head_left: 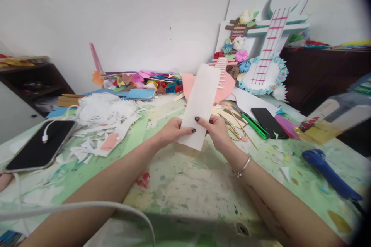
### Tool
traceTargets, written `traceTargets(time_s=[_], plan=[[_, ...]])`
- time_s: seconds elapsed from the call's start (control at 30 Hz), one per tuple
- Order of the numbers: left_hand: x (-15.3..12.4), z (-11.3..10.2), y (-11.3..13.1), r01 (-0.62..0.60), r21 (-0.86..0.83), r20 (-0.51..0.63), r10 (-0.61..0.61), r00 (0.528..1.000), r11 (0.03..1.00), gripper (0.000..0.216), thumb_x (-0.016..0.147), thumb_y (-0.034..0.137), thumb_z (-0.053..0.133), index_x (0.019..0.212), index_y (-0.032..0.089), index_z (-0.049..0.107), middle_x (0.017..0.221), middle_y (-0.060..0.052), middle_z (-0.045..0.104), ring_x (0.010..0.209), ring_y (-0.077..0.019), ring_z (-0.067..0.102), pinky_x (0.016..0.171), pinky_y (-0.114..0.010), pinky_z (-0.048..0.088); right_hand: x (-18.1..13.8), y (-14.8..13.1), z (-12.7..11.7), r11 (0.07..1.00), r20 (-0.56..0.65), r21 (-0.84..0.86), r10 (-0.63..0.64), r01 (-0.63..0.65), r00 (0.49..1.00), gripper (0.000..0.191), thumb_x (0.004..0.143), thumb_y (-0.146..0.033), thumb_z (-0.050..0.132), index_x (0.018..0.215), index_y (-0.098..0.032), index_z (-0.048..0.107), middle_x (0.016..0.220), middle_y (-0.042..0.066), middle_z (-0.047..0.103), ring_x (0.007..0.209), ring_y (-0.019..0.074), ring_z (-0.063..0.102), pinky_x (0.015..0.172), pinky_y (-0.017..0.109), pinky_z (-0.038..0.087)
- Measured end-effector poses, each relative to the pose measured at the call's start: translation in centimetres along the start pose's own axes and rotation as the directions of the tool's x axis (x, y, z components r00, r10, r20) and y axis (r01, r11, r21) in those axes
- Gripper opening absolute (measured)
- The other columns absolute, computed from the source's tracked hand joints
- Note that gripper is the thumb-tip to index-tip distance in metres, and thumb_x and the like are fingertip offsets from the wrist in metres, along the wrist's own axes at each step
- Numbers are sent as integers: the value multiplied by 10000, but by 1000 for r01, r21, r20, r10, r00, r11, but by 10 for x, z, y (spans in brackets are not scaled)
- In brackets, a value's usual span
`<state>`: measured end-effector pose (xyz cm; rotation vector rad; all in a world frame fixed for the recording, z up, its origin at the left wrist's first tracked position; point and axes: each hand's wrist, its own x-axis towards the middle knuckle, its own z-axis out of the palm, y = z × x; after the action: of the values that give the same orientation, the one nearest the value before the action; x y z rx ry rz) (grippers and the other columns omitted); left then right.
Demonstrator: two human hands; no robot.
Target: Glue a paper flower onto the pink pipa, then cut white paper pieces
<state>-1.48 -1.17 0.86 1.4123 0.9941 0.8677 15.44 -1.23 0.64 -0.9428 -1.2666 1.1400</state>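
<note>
A long white paper strip (pixel 203 96) is held up over the middle of the table, tilted, its top end leaning away from me. My left hand (pixel 173 129) pinches its lower left edge, thumb on the front face. On the opposite edge my right hand (pixel 216 129) grips it the same way, with a bracelet on that wrist. The fingers behind the paper are hidden. Beyond the strip sits a pink paper piece (pixel 227 85) with pale cross strips, partly covered by it. Gold-handled scissors (pixel 234 133) and a green pen (pixel 255 126) lie right of my right hand.
White paper shreds (pixel 100 110) and a large phone (pixel 42 142) lie at left. A dark phone (pixel 268 122), a tilted clear bottle (pixel 330 119) and a blue glue gun (pixel 330 173) occupy the right. Paper flower crafts (pixel 263 61) stand at the back; a white cable (pixel 116 205) crosses the foreground.
</note>
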Motion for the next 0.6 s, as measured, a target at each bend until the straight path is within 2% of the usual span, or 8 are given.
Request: traceTargets(time_s=[0.13, 0.23, 0.3, 0.37, 0.5, 0.6], plan=[[1, 4, -2, -2, -11, -27, 1, 1000, 1000, 310, 620, 356, 771, 798, 106, 726, 772, -83, 710, 654, -173, 615, 588, -259, 434, 3, 6, 0, 997, -104, 3, -83, 83, 991, 272, 608, -370, 766, 712, -127, 705, 738, 59, 717, 589, 144, 582, 525, 257, 445], [3, 7, -4, -107, -97, -136, 94, 986, 990, 320, 634, 386, 755, 799, 116, 712, 771, -60, 697, 666, -157, 602, 622, -258, 441, 5, 10, 0, 996, -140, 53, -60, 68, 988, 287, 600, -373, 770, 736, -128, 710, 750, 67, 727, 588, 159, 597, 529, 273, 463], [4, 9, -4, -163, -117, -229, 133, 964, 980, 295, 646, 393, 737, 738, 117, 688, 710, -36, 667, 619, -132, 568, 586, -241, 417, 5, 11, 2, 993, -154, 103, -47, 63, 987, 291, 582, -364, 783, 738, -129, 711, 748, 67, 729, 591, 164, 607, 539, 279, 476], [6, 11, -5, -182, -140, -272, 139, 952, 973, 272, 651, 384, 722, 683, 125, 646, 632, -8, 615, 561, -113, 526, 532, -226, 379, 6, 11, 5, 983, -167, 173, -32, 62, 985, 285, 566, -346, 795, 733, -131, 712, 744, 64, 731, 592, 164, 614, 547, 282, 487], [9, 16, -10, -189, -227, -227, 137, 964, 955, 251, 671, 365, 694, 648, 146, 573, 575, 24, 539, 523, -104, 492, 506, -220, 349, 9, 10, 6, 945, -222, 324, 41, 34, 974, 254, 534, -283, 812, 705, -125, 708, 716, 60, 729, 572, 161, 619, 550, 293, 506], [10, 21, -13, -184, -214, -182, 146, 972, 959, 261, 685, 362, 681, 623, 146, 548, 564, 27, 505, 517, -97, 470, 509, -219, 334, 12, 10, 2, 921, -271, 388, 84, 29, 959, 234, 502, -230, 818, 669, -118, 700, 678, 56, 721, 531, 153, 606, 520, 289, 506]])
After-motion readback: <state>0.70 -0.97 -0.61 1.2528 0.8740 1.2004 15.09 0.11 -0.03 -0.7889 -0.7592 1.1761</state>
